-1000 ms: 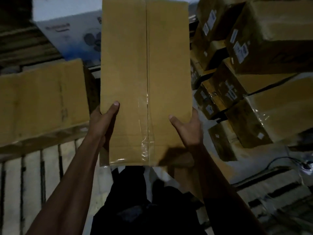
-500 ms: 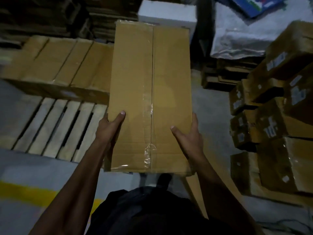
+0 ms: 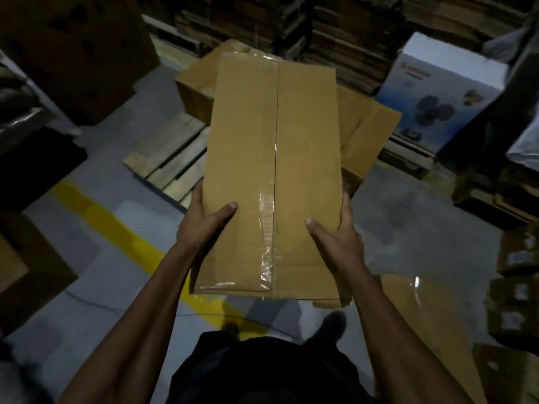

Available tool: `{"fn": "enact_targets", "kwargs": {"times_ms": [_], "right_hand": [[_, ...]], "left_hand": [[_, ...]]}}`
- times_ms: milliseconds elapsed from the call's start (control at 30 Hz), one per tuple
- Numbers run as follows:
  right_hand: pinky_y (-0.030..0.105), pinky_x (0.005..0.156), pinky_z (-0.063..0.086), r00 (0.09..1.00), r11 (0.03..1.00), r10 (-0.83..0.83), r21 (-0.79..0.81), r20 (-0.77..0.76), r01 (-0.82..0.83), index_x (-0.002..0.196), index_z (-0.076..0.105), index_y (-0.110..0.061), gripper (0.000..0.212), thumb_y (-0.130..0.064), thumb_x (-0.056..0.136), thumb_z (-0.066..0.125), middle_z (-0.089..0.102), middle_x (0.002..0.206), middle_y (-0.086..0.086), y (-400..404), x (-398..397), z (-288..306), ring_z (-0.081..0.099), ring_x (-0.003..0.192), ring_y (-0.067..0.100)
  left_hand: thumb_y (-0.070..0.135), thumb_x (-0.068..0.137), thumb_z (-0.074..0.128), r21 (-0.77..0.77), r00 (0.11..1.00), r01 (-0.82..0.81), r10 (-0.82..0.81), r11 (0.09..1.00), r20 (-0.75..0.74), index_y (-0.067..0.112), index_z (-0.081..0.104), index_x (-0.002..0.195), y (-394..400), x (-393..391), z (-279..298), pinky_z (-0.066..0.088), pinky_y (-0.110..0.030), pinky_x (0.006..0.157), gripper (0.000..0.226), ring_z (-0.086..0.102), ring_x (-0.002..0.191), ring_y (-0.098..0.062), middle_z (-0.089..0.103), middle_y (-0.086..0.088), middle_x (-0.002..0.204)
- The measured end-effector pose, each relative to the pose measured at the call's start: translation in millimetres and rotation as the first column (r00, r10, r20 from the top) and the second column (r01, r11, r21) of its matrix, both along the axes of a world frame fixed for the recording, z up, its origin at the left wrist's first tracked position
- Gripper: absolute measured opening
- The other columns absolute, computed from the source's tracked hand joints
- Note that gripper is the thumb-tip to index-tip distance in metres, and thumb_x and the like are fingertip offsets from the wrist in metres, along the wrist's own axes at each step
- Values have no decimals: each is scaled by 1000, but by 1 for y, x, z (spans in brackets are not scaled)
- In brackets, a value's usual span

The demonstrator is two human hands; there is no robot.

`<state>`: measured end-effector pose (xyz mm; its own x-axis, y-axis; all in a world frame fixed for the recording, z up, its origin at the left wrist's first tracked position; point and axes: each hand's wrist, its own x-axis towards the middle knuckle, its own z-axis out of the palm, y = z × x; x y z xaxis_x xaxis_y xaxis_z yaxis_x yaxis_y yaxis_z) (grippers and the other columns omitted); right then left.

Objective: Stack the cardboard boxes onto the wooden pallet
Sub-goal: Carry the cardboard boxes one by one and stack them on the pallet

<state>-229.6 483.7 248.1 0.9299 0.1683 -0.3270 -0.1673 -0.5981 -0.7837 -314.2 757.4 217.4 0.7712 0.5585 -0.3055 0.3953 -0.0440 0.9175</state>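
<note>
1. Hands: a long, tape-sealed brown cardboard box [image 3: 274,176] is held in the air above the floor, short of the slatted wooden pallet [image 3: 172,158]. It is clasped at its near end by the left hand [image 3: 204,220] and right hand [image 3: 335,231], thumbs on top and fingers curled round the sides.
2. Risk: with only the near end gripped, the far end could dip and strike the brown boxes already stacked on the pallet [image 3: 364,132].
3. Count: one box is carried and one pallet is seen; how many boxes lie stacked behind it cannot be told.
</note>
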Motion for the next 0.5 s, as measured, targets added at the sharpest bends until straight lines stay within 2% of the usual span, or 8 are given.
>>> {"fn": "enact_targets", "kwargs": {"times_ms": [67, 233, 333, 500], "right_hand": [[45, 109, 34, 999, 999, 33, -8, 3, -33, 156, -1, -46, 100, -60, 85, 68, 36, 157, 0, 40, -14, 6, 40, 137, 34], [54, 113, 33, 992, 992, 125, -36, -7, -125, 153, -3, -51, 106, -73, 76, 66, 37, 156, 2, 134, -33, 20, 40, 138, 37], [53, 114, 31, 983, 981, 185, -55, 12, -184, 152, -4, -53, 103, -72, 78, 65, 36, 157, 0, 186, -31, 27, 39, 138, 36], [57, 114, 29, 969, 968, 248, -35, 15, -247, 151, -6, -56, 108, -79, 66, 58, 34, 158, -1, 272, -9, 27, 36, 140, 35]], "left_hand": [[76, 55, 78, 21, 1000, -18, 19, 1000, -9, 58, 31, 137, 38, -22, 7, 51, -52, 95, 96, 63, 111, -22, 60, 13, 126], [75, 56, 78, 26, 993, -110, 109, 994, 39, 66, 34, 129, 121, -71, 21, 52, -53, 94, 86, 64, 110, -22, 62, 16, 123], [73, 59, 78, 38, 983, -178, 175, 983, 63, 61, 34, 134, 166, -85, 24, 52, -51, 93, 88, 64, 110, -20, 62, 17, 124], [75, 60, 77, 57, 966, -253, 248, 966, 75, 54, 31, 140, 244, -83, 20, 50, -52, 96, 95, 61, 115, -20, 59, 16, 129]]}}
